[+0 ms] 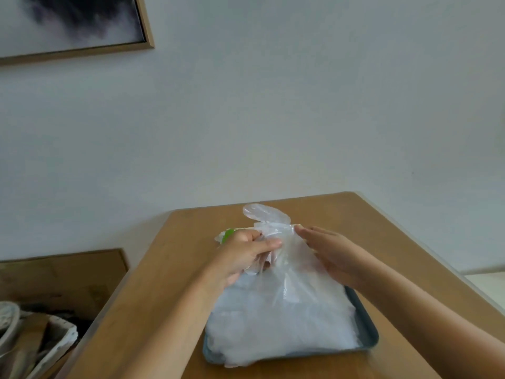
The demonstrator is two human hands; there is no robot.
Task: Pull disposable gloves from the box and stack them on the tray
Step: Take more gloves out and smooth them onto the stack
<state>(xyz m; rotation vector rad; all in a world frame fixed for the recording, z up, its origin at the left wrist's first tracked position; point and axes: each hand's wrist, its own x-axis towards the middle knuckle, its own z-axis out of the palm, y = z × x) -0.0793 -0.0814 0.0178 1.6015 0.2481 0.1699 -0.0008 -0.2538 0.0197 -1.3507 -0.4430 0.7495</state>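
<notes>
One glove (282, 239) between both hands (247, 254) (337, 253)

thin glossy plastic gloves (276, 318), matt wooden table (153, 291).

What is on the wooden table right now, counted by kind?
dark grey rectangular tray: 1
green and white glove box, mostly hidden behind the left hand: 1
pile of clear plastic gloves on the tray, single gloves uncountable: 1
clear plastic glove lifted between the left hand and the right hand: 1
Total: 4
</notes>
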